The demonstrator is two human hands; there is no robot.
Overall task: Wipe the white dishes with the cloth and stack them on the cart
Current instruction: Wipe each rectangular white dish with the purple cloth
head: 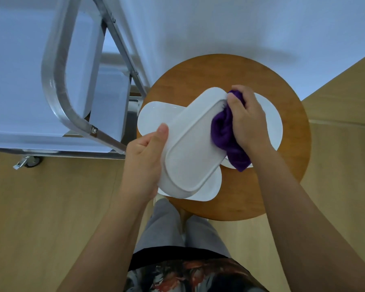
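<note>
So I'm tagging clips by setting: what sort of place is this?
Probably a dining or service room: a metal cart on castors, white dishes stacked on a round wooden table, wood-look floor.

Views: one only, head-worn, so no second view shares any part of the scene.
Position: above the person's own chest and legs, over the near edge of the round wooden tabletop [230,72].
Direction: steeply down and slightly forward; floor [40,207] fills the lower corners.
Nearness: close; both forearms reach in from the bottom edge to mid-frame.
Lens: wide-angle; the cart [55,81] frame at upper left curves.
</note>
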